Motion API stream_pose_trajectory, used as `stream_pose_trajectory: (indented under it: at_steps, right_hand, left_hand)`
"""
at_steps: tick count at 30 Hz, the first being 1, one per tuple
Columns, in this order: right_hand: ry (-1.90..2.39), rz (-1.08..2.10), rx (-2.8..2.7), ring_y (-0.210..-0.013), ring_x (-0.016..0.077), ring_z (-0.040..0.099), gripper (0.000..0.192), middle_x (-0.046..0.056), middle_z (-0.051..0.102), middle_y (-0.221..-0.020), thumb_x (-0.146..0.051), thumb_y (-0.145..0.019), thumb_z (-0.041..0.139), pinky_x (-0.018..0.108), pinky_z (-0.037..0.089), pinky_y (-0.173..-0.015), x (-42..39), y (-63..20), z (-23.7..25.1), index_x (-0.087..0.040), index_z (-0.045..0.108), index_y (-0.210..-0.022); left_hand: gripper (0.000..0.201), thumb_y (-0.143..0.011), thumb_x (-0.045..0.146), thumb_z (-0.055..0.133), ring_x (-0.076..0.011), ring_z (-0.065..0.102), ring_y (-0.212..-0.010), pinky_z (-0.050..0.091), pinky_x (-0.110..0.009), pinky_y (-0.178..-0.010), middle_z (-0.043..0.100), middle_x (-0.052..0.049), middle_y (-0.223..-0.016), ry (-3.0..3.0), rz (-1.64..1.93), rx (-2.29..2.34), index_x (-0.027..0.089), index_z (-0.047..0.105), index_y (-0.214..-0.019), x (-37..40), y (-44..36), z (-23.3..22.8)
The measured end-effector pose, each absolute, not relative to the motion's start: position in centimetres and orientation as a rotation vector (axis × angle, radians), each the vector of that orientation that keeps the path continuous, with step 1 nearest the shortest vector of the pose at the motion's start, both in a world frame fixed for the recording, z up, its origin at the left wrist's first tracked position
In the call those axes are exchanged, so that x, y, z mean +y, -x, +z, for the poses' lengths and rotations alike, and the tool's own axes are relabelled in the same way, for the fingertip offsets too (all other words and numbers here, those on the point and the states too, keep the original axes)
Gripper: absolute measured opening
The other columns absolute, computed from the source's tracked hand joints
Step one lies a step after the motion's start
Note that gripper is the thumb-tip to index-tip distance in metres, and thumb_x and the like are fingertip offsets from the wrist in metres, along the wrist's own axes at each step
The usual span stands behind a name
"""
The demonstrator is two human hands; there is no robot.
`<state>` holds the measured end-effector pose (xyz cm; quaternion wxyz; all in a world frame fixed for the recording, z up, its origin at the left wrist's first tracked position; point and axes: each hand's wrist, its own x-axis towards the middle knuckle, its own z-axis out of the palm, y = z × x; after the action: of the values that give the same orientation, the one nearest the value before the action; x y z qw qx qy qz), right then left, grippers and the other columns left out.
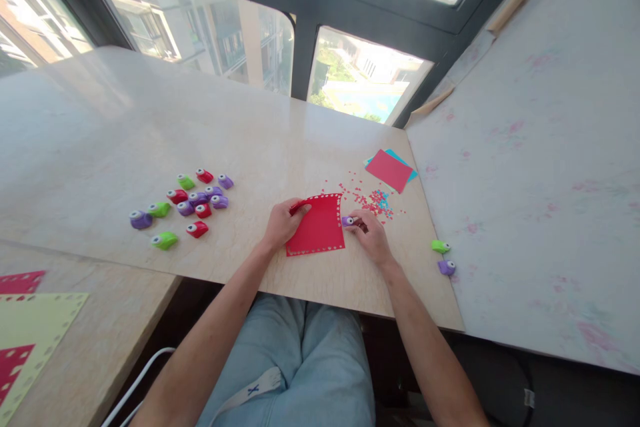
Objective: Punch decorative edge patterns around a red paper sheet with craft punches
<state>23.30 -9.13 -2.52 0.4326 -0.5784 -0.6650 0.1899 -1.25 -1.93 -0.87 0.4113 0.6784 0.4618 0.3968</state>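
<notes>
A red sheet of paper (320,225) with small punched holes along its edges is raised a little over the table. My left hand (284,223) pinches it at the upper left corner, thumb on top. My right hand (370,235) is closed around a small purple craft punch (349,221), which sits at the sheet's right edge. Whether the punch's jaw is pressed down cannot be seen. Just beyond my right hand lies a scatter of tiny red and blue paper cutouts (376,201).
Several green, red and purple punches (198,198) stand at left. A green punch (441,246) and a purple one (447,267) lie by the right wall. Red and blue sheets (389,171) are stacked at the back right. Punched sheets (43,323) lie at lower left.
</notes>
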Motion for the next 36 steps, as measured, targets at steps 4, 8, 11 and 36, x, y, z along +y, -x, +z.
stream_pose_trajectory:
  at_steps: [4, 8, 11, 36]
  right_hand:
    - [1.444, 0.453, -1.682, -0.076, 0.0197, 0.060, 0.019, 0.007, 0.064, -0.098, -0.036, -0.087, 0.065, 0.034, 0.053, -0.073, -9.11, -23.29, -2.48, -0.022, 0.065, -0.100]
    - [1.444, 0.445, -1.697, -0.078, 0.0199, 0.061, 0.019, 0.008, 0.064, -0.100, -0.036, -0.087, 0.065, 0.034, 0.053, -0.074, -9.11, -23.25, -2.43, -0.023, 0.064, -0.100]
    - [1.444, 0.449, -1.703, -0.079, 0.0201, 0.061, 0.019, 0.008, 0.064, -0.100, -0.036, -0.087, 0.065, 0.034, 0.053, -0.075, -9.12, -23.25, -2.39, -0.022, 0.064, -0.100]
    - [1.455, 0.433, -1.710, -0.078, 0.0189, 0.062, 0.019, 0.008, 0.065, -0.101, -0.036, -0.087, 0.065, 0.033, 0.053, -0.074, -9.16, -23.27, -2.32, -0.022, 0.065, -0.100]
  left_hand:
    - [0.032, -0.087, 0.043, 0.054, -0.0177, 0.060, -0.071, 0.047, -0.028, -0.065, 0.070, -0.005, -0.079, -1.688, 1.005, 1.153, 0.016, 0.070, -0.083, -1.97, 1.27, -0.74]
    - [0.031, -0.087, 0.043, 0.054, -0.0172, 0.059, -0.069, 0.045, -0.027, -0.062, 0.069, -0.004, -0.076, -1.681, 1.013, 1.146, 0.016, 0.068, -0.081, -2.00, 1.28, -0.65]
    - [0.029, -0.087, 0.042, 0.055, -0.0168, 0.059, -0.068, 0.044, -0.026, -0.061, 0.068, -0.003, -0.076, -1.672, 1.012, 1.147, 0.016, 0.067, -0.080, -2.00, 1.26, -0.62]
    - [0.028, -0.088, 0.040, 0.054, -0.0161, 0.058, -0.069, 0.043, -0.026, -0.062, 0.068, -0.003, -0.077, -1.653, 1.007, 1.115, 0.016, 0.066, -0.081, -2.16, 1.29, -0.48]
